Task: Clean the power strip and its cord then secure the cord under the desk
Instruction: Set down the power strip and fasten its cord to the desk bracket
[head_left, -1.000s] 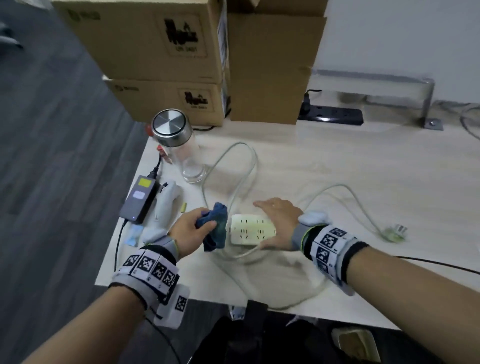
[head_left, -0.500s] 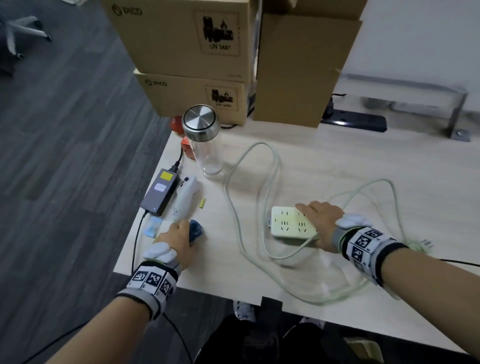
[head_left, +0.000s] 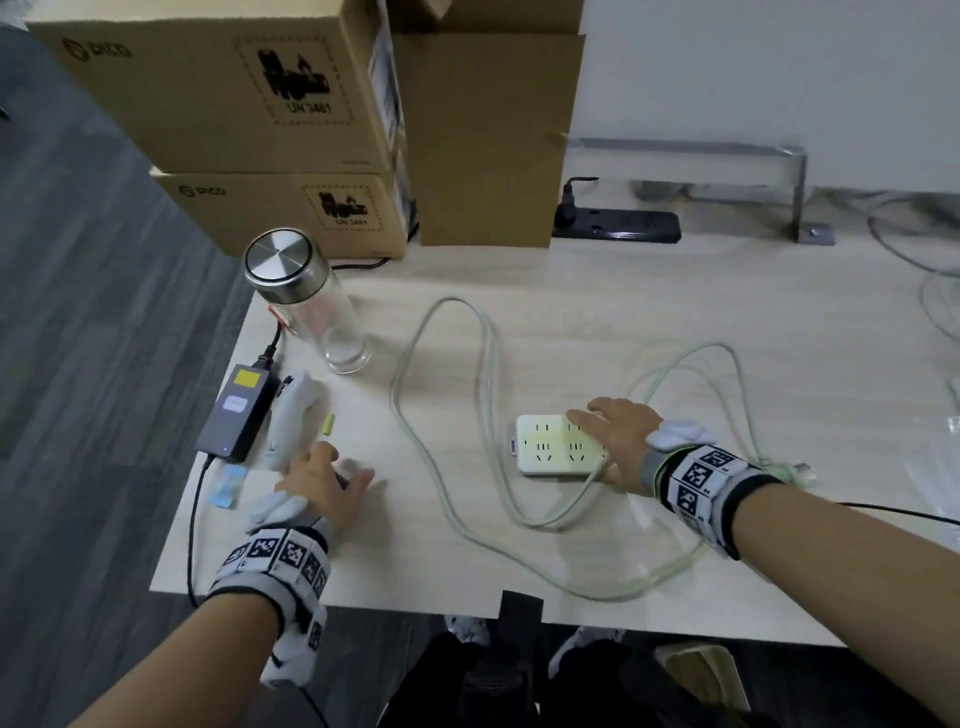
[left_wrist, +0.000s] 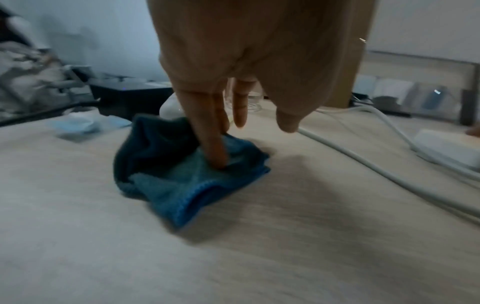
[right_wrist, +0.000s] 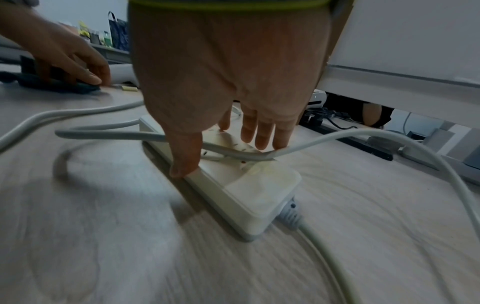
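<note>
**Resting both hands on the desk beside cloth and power strip**

The right hand (head_left: 618, 441) lies flat over the right part of the white power strip (head_left: 553, 447), fingers straight on its socket face and thumb (right_wrist: 185, 162) against the near side edge. The strip sits on the desk (head_left: 571, 322), right of centre. Its pale cord (head_left: 447, 467) leaves the strip's right end, loops widely across the desk, and one run crosses over the top of the strip under the right hand's fingers. The plug (head_left: 797, 467) lies just right of the right wrist.

The left hand (head_left: 324, 480) is relaxed with straight fingers; one fingertip (left_wrist: 217, 158) touches the crumpled blue cloth (left_wrist: 187, 176), which lies on the desk near the left edge.

Surrounding items:
- A black power adapter (head_left: 236, 413) and a white handheld device (head_left: 288, 415) lie just beyond the left hand.
- A small yellow object (head_left: 328, 423) lies beside the device.
- A clear bottle (head_left: 311, 306) with a metal lid stands farther back.
- Stacked cardboard boxes (head_left: 234, 124) occupy the far left of the desk.
- A black power strip (head_left: 618, 226) lies at the far edge, beside a metal bracket (head_left: 727, 166).

The desk surface is light wood grain. The floor (head_left: 78, 364) at left is dark grey, and the far wall (head_left: 779, 67) is white.
</note>
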